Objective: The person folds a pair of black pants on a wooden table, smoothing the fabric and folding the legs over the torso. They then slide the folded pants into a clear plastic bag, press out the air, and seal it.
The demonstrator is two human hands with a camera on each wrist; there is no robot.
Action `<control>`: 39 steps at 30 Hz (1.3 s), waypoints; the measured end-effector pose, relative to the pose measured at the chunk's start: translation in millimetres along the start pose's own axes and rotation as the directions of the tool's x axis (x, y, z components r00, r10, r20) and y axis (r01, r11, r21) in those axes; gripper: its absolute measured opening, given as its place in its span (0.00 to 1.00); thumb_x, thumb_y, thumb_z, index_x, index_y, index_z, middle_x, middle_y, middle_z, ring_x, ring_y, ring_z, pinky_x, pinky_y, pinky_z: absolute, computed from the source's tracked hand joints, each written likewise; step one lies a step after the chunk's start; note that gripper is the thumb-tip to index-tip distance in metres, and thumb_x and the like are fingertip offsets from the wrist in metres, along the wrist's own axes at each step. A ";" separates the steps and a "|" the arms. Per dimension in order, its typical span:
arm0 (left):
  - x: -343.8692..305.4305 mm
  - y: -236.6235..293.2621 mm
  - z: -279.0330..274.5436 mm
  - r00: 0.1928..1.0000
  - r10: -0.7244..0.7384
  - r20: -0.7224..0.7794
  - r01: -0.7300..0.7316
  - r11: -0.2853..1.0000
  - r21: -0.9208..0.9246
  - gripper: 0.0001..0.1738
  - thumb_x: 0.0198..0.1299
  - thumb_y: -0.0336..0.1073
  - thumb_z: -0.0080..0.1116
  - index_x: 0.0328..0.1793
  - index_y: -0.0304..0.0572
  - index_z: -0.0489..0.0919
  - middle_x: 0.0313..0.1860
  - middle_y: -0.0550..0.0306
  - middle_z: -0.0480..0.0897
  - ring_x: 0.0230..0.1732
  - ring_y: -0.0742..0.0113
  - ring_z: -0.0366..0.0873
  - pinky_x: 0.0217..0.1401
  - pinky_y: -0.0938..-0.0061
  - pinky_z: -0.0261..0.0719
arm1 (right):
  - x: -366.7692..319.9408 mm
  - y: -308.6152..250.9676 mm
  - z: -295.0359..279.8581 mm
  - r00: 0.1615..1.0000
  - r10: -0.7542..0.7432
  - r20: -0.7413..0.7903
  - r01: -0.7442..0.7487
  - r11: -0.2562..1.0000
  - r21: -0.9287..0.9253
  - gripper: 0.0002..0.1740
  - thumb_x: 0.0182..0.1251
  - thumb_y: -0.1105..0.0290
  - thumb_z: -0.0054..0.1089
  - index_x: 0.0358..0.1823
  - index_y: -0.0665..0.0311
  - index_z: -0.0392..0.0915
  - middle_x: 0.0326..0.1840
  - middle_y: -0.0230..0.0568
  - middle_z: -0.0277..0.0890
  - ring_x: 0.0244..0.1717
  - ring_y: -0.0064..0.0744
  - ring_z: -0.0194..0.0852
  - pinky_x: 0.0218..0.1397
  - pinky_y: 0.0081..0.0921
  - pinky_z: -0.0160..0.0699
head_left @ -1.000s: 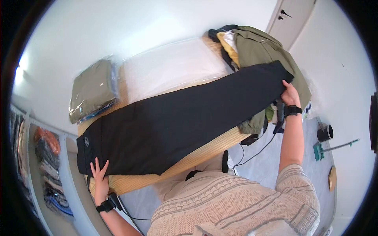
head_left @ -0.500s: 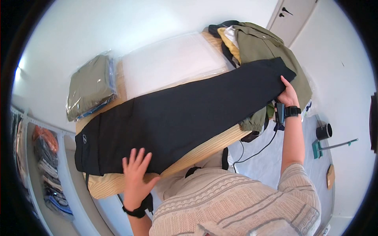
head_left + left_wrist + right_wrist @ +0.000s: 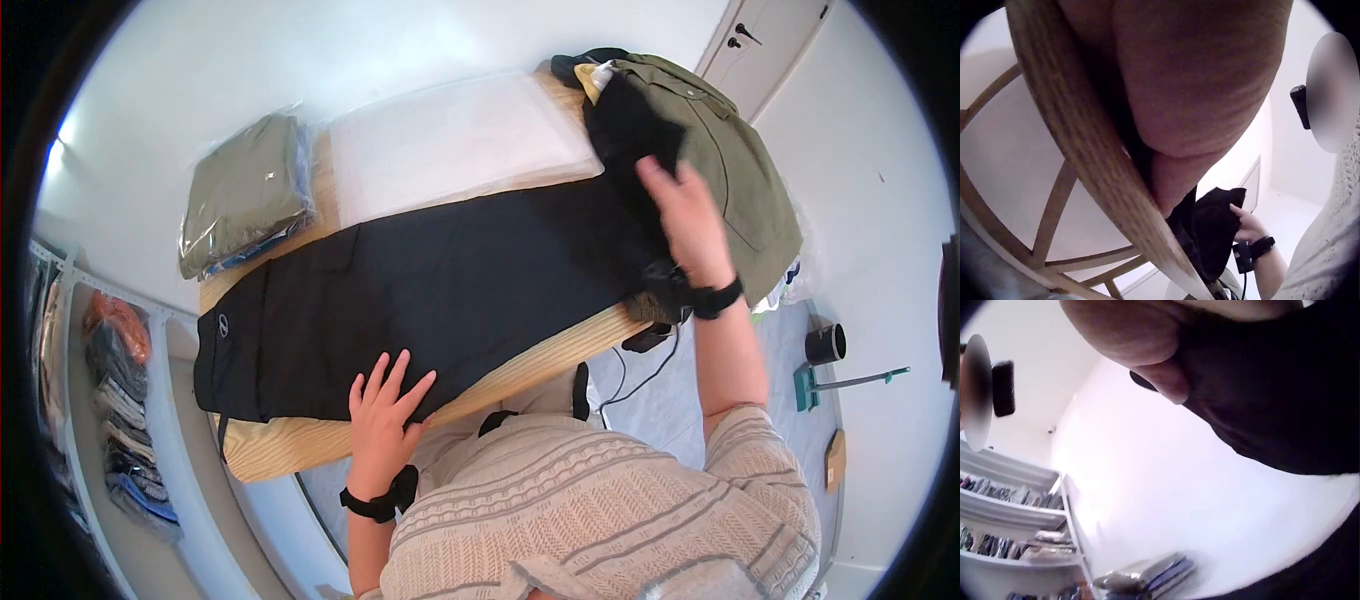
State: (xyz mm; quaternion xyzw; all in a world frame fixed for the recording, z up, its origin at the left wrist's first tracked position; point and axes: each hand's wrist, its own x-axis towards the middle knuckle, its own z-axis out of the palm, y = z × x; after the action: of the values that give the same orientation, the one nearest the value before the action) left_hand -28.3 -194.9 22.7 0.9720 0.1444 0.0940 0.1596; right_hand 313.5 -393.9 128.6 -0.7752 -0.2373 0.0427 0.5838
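Observation:
Black trousers, folded lengthwise, lie along the wooden table, with the waistband and its small round logo at the left. My left hand rests on the cloth by the table's front edge, its fingers straight and spread. At the other end my right hand holds the leg end, which is lifted and blurred in the head view. In the right wrist view the thumb presses against the black cloth. The left wrist view shows the raised cloth hanging from that hand.
Behind the trousers lie clear plastic bags and a bagged olive garment. An olive jacket tops a clothes pile at the right. Shelves of packed clothes stand at the left. A black bin is on the floor.
My left hand has moved right from the waistband to the middle of the front edge. My right hand has lifted the leg end and brought it leftward, off the olive jacket.

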 end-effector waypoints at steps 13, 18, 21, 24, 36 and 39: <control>0.5 -0.7 1.4 1.000 0.001 -0.030 -0.001 1.000 -0.015 0.33 0.45 0.35 0.71 0.62 0.61 0.79 0.73 0.55 0.67 0.74 0.51 0.60 0.72 0.48 0.53 | -70.4 55.1 86.6 0.727 0.080 0.682 0.488 0.639 -0.595 0.37 0.67 0.65 0.57 0.76 0.43 0.54 0.81 0.51 0.39 0.80 0.58 0.37 0.74 0.61 0.46; 0.5 0.0 0.3 0.999 -0.023 -0.033 0.023 1.000 -0.019 0.33 0.45 0.35 0.70 0.62 0.61 0.79 0.72 0.55 0.68 0.73 0.51 0.61 0.72 0.48 0.54 | -84.6 45.5 89.7 0.722 0.112 0.683 0.460 0.660 -0.594 0.36 0.68 0.68 0.56 0.75 0.41 0.56 0.81 0.50 0.40 0.80 0.57 0.37 0.73 0.65 0.47; 1.0 0.4 -1.4 0.999 -0.052 -0.008 0.051 0.998 -0.042 0.31 0.47 0.34 0.70 0.62 0.60 0.80 0.74 0.55 0.66 0.75 0.50 0.59 0.75 0.50 0.51 | -90.2 49.4 97.7 0.730 0.089 0.678 0.479 0.641 -0.600 0.35 0.68 0.70 0.55 0.75 0.40 0.56 0.81 0.51 0.38 0.80 0.58 0.36 0.70 0.71 0.48; 0.4 -2.7 3.0 1.000 -0.018 -0.004 0.018 1.000 -0.018 0.31 0.48 0.35 0.70 0.62 0.63 0.80 0.74 0.56 0.66 0.75 0.51 0.58 0.74 0.50 0.52 | -92.0 46.8 101.6 0.751 0.125 0.648 0.447 0.626 -0.638 0.34 0.70 0.69 0.52 0.75 0.41 0.55 0.81 0.53 0.35 0.79 0.64 0.34 0.67 0.77 0.45; -1.8 -8.5 -13.9 0.988 -0.002 0.155 0.036 0.977 -0.212 0.38 0.50 0.44 0.70 0.70 0.56 0.72 0.77 0.53 0.60 0.79 0.48 0.49 0.78 0.48 0.42 | -68.3 54.1 35.8 0.976 -0.137 0.172 0.172 0.961 -0.214 0.24 0.65 0.71 0.59 0.63 0.61 0.72 0.69 0.54 0.66 0.72 0.46 0.61 0.73 0.34 0.57; 1.6 -0.8 -15.6 0.981 -0.026 0.190 0.060 0.983 -0.175 0.38 0.49 0.44 0.71 0.70 0.56 0.72 0.78 0.53 0.60 0.79 0.48 0.49 0.78 0.46 0.41 | -60.5 80.4 10.0 0.988 -0.154 -0.028 0.126 0.888 -0.443 0.22 0.64 0.70 0.60 0.60 0.62 0.74 0.67 0.54 0.68 0.70 0.48 0.63 0.71 0.33 0.60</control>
State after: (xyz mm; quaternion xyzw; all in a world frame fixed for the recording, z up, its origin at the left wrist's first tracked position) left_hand -30.6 -189.2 37.1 0.9548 0.1410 0.0117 0.2613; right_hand 282.1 -426.9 38.3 -0.8688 -0.2778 -0.0782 0.4024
